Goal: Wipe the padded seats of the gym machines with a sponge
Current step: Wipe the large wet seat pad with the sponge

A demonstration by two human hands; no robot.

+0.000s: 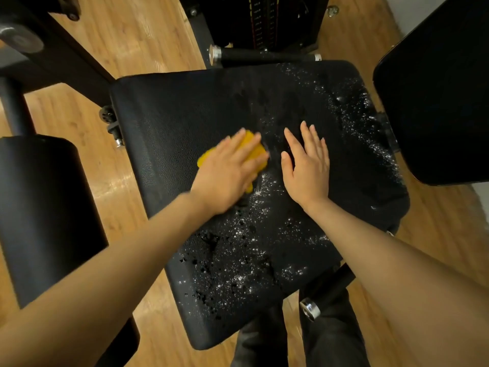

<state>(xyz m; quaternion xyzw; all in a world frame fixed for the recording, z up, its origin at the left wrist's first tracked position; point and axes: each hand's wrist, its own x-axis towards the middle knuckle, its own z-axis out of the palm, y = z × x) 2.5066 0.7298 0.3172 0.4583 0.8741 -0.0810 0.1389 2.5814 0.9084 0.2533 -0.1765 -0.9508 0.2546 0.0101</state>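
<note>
A black padded seat (169,123) fills the middle of the view, speckled with white foam and droplets on its right and near parts. My left hand (225,176) lies flat on a yellow sponge (255,149) and presses it onto the seat's centre; the hand is motion-blurred. My right hand (307,165) rests flat on the seat just right of the sponge, fingers straight and spread, holding nothing.
A black pad (45,213) stands at the left and another black pad (436,96) at the right. Handle bars with chrome ends sit at the far edge (259,55) and near edge (325,295). A weight stack (262,19) is behind. Wooden floor (132,35) surrounds the machine.
</note>
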